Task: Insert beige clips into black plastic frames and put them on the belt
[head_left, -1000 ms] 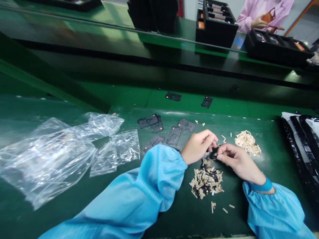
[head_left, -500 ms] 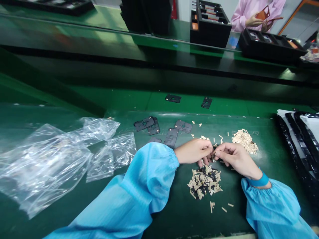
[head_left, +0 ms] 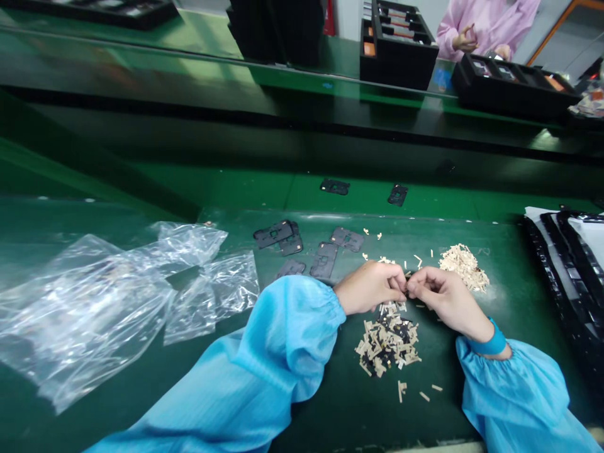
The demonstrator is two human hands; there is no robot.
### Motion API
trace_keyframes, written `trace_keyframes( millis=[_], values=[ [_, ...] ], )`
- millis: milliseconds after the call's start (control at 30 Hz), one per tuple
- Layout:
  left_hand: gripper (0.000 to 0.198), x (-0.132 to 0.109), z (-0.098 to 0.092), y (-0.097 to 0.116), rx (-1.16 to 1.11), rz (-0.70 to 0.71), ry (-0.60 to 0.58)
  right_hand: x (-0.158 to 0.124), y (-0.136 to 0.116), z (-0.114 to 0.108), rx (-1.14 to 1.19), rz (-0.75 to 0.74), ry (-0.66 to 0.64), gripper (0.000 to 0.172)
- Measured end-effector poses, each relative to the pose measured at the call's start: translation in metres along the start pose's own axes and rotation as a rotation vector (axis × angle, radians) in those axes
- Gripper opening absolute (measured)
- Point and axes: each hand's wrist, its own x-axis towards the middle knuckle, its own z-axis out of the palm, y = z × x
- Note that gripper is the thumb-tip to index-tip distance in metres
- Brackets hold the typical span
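My left hand (head_left: 375, 286) and my right hand (head_left: 441, 294) meet fingertip to fingertip above the green table. Both are closed in a pinch around something tiny and dark, mostly hidden by the fingers. Just below them lies a pile of small beige-and-black strip parts (head_left: 387, 346), with a few loose pieces in front of it. Beyond my right hand is a heap of pale beige scraps (head_left: 463, 267). Several flat black plates with cut-outs (head_left: 346, 239) lie past my left sleeve.
Crumpled clear plastic bags (head_left: 108, 308) cover the left side. Two black plates (head_left: 335, 186) lie on the green strip beyond the table edge. Black moulded trays (head_left: 566, 270) stand at right. Across the raised ledge, a person in pink (head_left: 486, 31) is behind black bins (head_left: 514, 88).
My fingertips have drawn closer together, my left hand shifting slightly right. The two far black plates have slid a little right. The co-worker's hands no longer show the orange-brown panel.
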Motion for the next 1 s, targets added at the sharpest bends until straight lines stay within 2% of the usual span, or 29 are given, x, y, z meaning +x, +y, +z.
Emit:
trace_keyframes(
  millis=[67, 133, 200, 300, 367, 500, 600, 700, 800, 900, 1000],
  values=[
    [0.008, -0.001, -0.001, 0.0, 0.047, 0.041, -0.013, 0.0, -0.001, -0.002, 0.034, 0.02, 0.069, 0.029],
    [0.015, -0.001, -0.005, 0.0, 0.118, 0.148, -0.008, 0.0, -0.002, -0.004, 0.073, 0.033, 0.142, 0.03],
    [0.023, -0.002, -0.008, 0.001, 0.198, 0.262, 0.032, 0.0, -0.003, -0.005, 0.102, 0.034, 0.183, 0.031],
    [0.021, -0.002, -0.009, 0.002, 0.31, 0.356, 0.103, 0.0, -0.004, -0.004, 0.116, 0.028, 0.201, 0.032],
    [0.017, -0.004, -0.009, 0.004, 0.381, 0.374, 0.091, 0.0, -0.005, -0.003, 0.113, 0.027, 0.202, 0.031],
    [0.012, -0.008, -0.007, 0.007, 0.428, 0.305, -0.049, 0.0, -0.006, -0.003, 0.102, 0.03, 0.193, 0.032],
    [0.014, -0.007, -0.006, 0.006, 0.349, 0.261, -0.062, 0.0, -0.005, -0.001, 0.082, 0.01, 0.179, 0.032],
    [0.005, -0.002, -0.005, 0.001, 0.219, 0.276, 0.07, -0.002, -0.002, 0.003, 0.023, -0.067, 0.199, 0.028],
    [0.008, 0.002, -0.002, -0.001, -0.036, 0.188, 0.134, -0.004, 0.004, 0.011, -0.159, -0.247, 0.31, 0.018],
    [0.028, 0.002, 0.0, 0.0, -0.233, 0.068, 0.072, -0.007, 0.011, 0.017, -0.383, -0.451, 0.428, 0.012],
    [0.032, 0.001, 0.0, 0.004, -0.285, 0.057, 0.07, -0.009, 0.017, 0.02, -0.499, -0.598, 0.431, 0.014]
  ],
)
